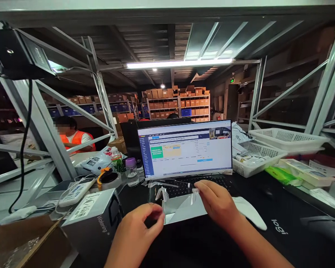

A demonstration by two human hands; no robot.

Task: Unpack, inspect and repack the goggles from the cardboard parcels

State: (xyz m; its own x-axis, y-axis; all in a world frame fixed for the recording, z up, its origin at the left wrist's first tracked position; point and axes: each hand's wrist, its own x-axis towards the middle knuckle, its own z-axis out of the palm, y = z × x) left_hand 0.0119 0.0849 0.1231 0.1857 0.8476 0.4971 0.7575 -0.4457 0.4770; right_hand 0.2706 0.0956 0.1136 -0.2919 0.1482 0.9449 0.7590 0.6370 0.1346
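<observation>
A small silver-white box (174,203) sits in front of the keyboard (178,184). Clear plastic film (194,193) lies over it or sticks up from it; which of the two I cannot tell. My left hand (139,227) pinches the box's left end between thumb and fingers. At the box's upper right corner, my right hand (217,201) has its fingers closed on the clear film, the fingertips partly hidden. Just right of my right wrist is a white, rounded flat object (251,212) on the black desk mat (290,245).
A monitor (184,152) stands behind the keyboard. To the left are a grey printed box (92,216), an open cardboard carton (30,245), a tape roll (108,178) and a purple-lidded jar (131,173). White baskets (257,160) stand right. A person in an orange vest (76,137) sits far left.
</observation>
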